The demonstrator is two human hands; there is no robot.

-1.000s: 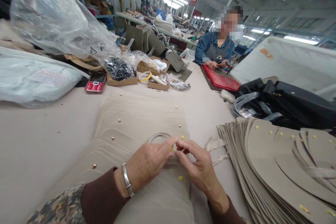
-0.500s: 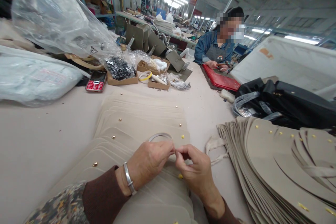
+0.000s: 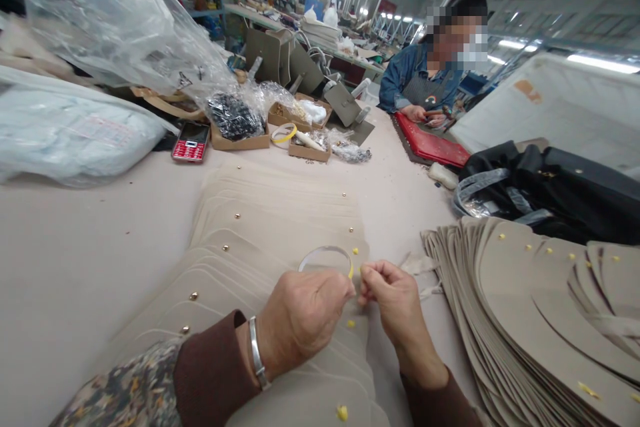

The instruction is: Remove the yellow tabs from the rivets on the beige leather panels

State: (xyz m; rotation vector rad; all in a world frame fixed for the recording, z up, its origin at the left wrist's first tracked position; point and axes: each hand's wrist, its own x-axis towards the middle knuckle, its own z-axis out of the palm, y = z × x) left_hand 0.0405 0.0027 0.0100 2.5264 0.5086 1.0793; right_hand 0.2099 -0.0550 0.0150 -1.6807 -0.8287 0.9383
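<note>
My left hand (image 3: 313,310) is closed on a thin roll of tape (image 3: 325,250); the ring stands above my fingers, whitish with yellow at its right side. Just to the right, my right hand (image 3: 393,293) pinches, with a speck of yellow tape (image 3: 361,268) showing at its fingertips. A small gap separates the two hands. Both are over a fanned stack of beige panels (image 3: 280,207). Gold studs (image 3: 194,296) run along the stack's left side. On its right side, some studs show bare and others carry yellow tape bits (image 3: 351,324).
A second stack of beige panels (image 3: 505,287) lies at right, beside a black bag (image 3: 555,187). At the back are a phone (image 3: 191,142), small cardboard boxes (image 3: 240,142) and plastic bags (image 3: 90,137). A co-worker (image 3: 425,83) handles a red piece (image 3: 433,140) across the table.
My hands, which met at the fingertips, have come apart. The tape ring shows more fully above my left hand, and yellow shows on it. The whole view has shifted slightly.
</note>
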